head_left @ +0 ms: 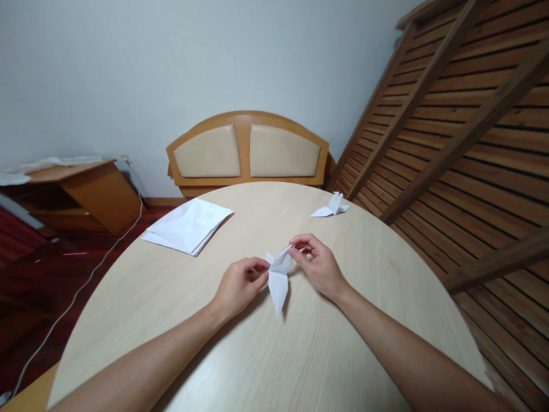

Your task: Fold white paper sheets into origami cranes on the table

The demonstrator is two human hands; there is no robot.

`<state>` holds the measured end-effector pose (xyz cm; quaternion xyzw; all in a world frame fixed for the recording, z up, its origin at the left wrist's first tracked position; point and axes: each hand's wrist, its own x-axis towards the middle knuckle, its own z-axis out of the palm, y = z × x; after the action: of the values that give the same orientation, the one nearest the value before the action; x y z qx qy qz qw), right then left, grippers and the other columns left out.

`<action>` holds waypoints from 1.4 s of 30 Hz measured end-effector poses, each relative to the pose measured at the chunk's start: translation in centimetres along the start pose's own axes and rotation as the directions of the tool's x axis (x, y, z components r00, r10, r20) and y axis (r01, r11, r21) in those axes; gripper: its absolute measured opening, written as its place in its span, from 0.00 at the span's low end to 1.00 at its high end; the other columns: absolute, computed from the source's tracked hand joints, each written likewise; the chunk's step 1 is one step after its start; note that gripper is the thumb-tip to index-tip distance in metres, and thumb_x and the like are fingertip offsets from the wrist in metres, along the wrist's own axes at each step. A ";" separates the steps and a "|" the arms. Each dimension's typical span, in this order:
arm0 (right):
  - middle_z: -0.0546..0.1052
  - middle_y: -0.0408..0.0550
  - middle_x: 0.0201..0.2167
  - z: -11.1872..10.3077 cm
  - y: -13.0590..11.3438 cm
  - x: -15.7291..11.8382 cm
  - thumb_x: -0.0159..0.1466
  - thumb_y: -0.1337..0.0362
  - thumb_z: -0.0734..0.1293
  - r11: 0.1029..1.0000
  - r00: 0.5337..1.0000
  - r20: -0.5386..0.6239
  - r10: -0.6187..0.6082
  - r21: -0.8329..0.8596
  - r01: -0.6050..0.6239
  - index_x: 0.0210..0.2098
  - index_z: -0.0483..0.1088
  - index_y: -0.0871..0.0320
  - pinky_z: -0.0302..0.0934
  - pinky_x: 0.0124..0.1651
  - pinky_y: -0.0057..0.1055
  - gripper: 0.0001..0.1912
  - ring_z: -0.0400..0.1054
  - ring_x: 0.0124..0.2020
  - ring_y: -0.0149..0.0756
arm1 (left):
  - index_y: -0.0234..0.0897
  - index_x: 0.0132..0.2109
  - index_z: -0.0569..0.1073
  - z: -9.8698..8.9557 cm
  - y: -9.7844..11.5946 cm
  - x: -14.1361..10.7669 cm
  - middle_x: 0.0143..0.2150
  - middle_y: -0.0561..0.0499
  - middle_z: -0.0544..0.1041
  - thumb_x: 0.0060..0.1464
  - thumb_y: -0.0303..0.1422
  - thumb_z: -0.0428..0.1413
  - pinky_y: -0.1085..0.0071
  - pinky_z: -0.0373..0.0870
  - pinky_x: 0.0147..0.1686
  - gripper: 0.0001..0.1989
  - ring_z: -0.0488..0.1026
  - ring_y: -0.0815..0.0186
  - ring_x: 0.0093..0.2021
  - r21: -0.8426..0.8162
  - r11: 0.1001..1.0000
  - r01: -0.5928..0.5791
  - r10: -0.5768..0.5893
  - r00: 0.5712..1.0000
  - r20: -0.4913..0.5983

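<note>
A white paper crane (279, 281) is held between my two hands over the middle of the round table (343, 355). One of its wings points toward me. My left hand (242, 284) pinches the crane's left side between thumb and fingers. With thumb and forefinger, my right hand (319, 266) grips an upper tip of the folded paper at the right. The fingertips partly hide the points they hold. A second folded paper crane (333, 205) stands near the table's far right edge, apart from my hands.
A stack of white paper sheets (189, 226) lies at the table's far left. Behind the table stands a padded headboard (246, 150). Wooden slats (480, 143) lean on the right. A low wooden cabinet (96, 197) and a white cable (92, 274) are at left.
</note>
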<state>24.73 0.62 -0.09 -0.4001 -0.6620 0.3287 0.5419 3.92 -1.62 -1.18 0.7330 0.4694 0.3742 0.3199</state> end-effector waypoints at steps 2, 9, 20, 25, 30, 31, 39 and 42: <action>0.79 0.47 0.36 -0.1 -0.2 0.0 0.65 0.61 0.68 1.000 1.000 0.015 -0.016 -0.023 0.016 0.39 0.74 0.55 0.65 0.40 0.34 0.06 0.72 0.37 0.37 | 0.38 0.40 0.80 0.0 -0.1 -0.1 0.35 0.49 0.81 0.58 0.33 0.57 0.71 0.69 0.34 0.07 0.75 0.64 0.33 0.056 0.998 -0.003 0.001 1.000 0.028; 0.80 0.45 0.35 -0.1 -0.8 -0.3 0.63 0.65 0.69 0.992 0.992 0.070 -0.101 -0.066 0.105 0.38 0.75 0.54 0.65 0.40 0.33 0.03 0.72 0.36 0.35 | 0.40 0.41 0.79 -0.2 0.1 -0.1 0.34 0.51 0.79 0.57 0.28 0.58 0.70 0.66 0.35 0.07 0.73 0.64 0.34 0.218 0.975 -0.050 0.034 0.996 0.077; 0.81 0.43 0.31 0.1 -1.7 -0.5 0.60 0.66 0.73 0.988 0.988 0.081 -0.132 -0.071 0.138 0.35 0.77 0.55 0.63 0.35 0.31 0.03 0.72 0.32 0.33 | 0.38 0.40 0.77 -0.2 0.6 -0.2 0.36 0.50 0.78 0.57 0.26 0.57 0.70 0.65 0.37 0.05 0.72 0.64 0.37 0.239 0.959 -0.151 0.127 0.986 0.111; 0.82 0.44 0.31 0.2 -1.7 -0.5 0.61 0.64 0.73 0.997 0.995 0.076 -0.071 -0.030 0.074 0.34 0.79 0.54 0.62 0.33 0.31 0.02 0.73 0.31 0.34 | 0.39 0.39 0.77 -0.2 0.6 -0.1 0.36 0.50 0.78 0.58 0.26 0.55 0.70 0.64 0.36 0.06 0.72 0.64 0.37 0.246 0.958 -0.151 0.123 0.985 0.123; 0.82 0.45 0.32 0.3 -1.5 -0.5 0.61 0.64 0.72 0.998 0.994 0.095 -0.052 -0.030 0.055 0.34 0.79 0.54 0.62 0.32 0.31 0.02 0.73 0.32 0.34 | 0.38 0.39 0.76 -0.1 0.4 -0.1 0.37 0.50 0.77 0.55 0.23 0.55 0.69 0.66 0.37 0.08 0.72 0.64 0.37 0.227 0.960 -0.163 0.141 0.984 0.110; 0.82 0.45 0.32 0.3 -1.5 -0.5 0.61 0.64 0.72 0.998 0.994 0.100 -0.049 -0.030 0.052 0.34 0.79 0.54 0.63 0.32 0.30 0.02 0.73 0.32 0.34 | 0.38 0.40 0.76 -0.1 0.4 -0.1 0.37 0.50 0.77 0.55 0.22 0.54 0.69 0.66 0.37 0.09 0.72 0.64 0.36 0.221 0.962 -0.162 0.141 0.984 0.107; 0.82 0.45 0.35 0.6 -1.0 -0.5 0.61 0.64 0.73 0.999 0.989 0.140 -0.038 0.037 0.034 0.40 0.78 0.54 0.68 0.38 0.32 0.07 0.75 0.35 0.34 | 0.38 0.48 0.73 -0.4 1.4 -0.6 0.45 0.47 0.79 0.61 0.28 0.52 0.69 0.72 0.39 0.10 0.75 0.65 0.41 0.037 0.979 -0.202 0.203 0.979 -0.025; 0.81 0.44 0.35 0.7 -0.9 -0.6 0.61 0.64 0.73 0.997 0.989 0.137 -0.058 0.058 0.051 0.40 0.76 0.54 0.68 0.40 0.31 0.07 0.75 0.35 0.34 | 0.38 0.46 0.73 -0.4 1.5 -0.6 0.43 0.48 0.78 0.63 0.30 0.53 0.71 0.72 0.36 0.07 0.75 0.66 0.40 0.019 0.976 -0.218 0.219 0.975 -0.046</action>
<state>23.95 -0.30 0.27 -0.3432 -0.6997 0.3586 0.5139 4.05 -2.67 0.12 0.7732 0.3962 0.4212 0.2604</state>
